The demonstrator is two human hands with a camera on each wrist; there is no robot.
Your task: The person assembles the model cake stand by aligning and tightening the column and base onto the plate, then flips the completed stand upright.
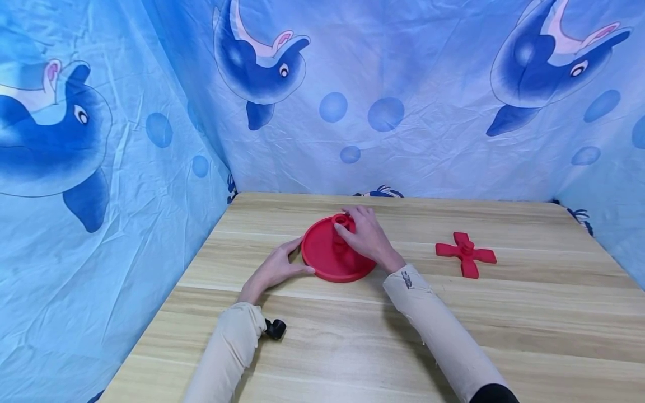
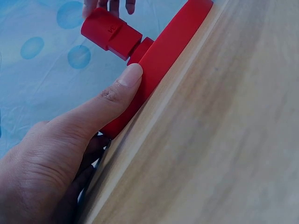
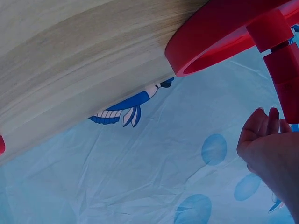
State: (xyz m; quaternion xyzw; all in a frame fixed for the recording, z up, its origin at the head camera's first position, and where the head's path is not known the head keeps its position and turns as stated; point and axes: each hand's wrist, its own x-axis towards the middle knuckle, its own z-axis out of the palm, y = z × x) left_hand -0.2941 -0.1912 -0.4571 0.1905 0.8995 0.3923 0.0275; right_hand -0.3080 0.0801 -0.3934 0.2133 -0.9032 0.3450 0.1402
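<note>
A round red tray with a raised rim lies on the table, a short stub rising from its middle. My left hand holds the tray's left edge, its thumb against the outer rim. Over the stub, my right hand grips a red stepped cylinder near its upper end, thumb on the near side and fingers behind. The cylinder stands roughly upright, and both wrist views show a thin gap between its lower part and the stub. Its hollow top shows in the head view.
To the right of the tray, a red cross-shaped piece with a central peg lies on the wooden table. Blue dolphin-print cloth hangs behind the table and along its sides. A black wrist mount sits at the left cuff.
</note>
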